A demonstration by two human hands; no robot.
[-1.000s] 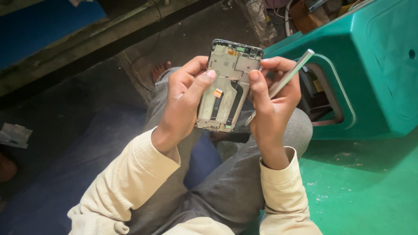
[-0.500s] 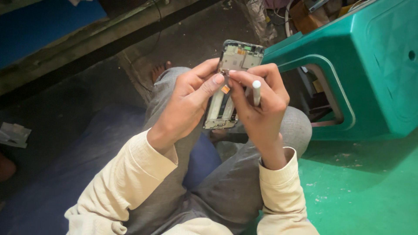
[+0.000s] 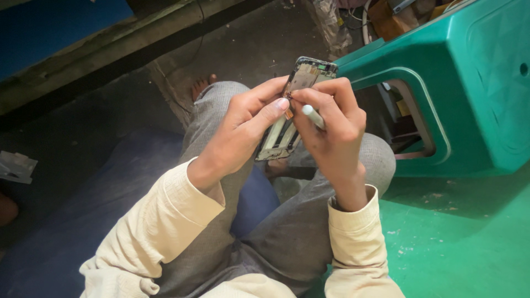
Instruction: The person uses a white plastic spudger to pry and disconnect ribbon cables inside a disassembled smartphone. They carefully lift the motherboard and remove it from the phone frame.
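An opened phone frame with bare inner parts is held upright above my knees. My left hand grips its left side, thumb pressed across the middle near a small orange tab. My right hand covers the phone's right side and holds a slim pale tool, its tip pointed at the phone's inside by my left thumb. The lower end of the phone shows between both hands. Cream sleeves cover both forearms.
A green plastic stool lies tipped at the right, on a green floor. My grey trousers and a bare foot are below the phone. A blue mat lies left. Clutter and cables sit at the top right.
My right hand swung from the phone's right edge over its face, turning the pale tool inward onto the parts. The phone tilted and is more covered by both hands.
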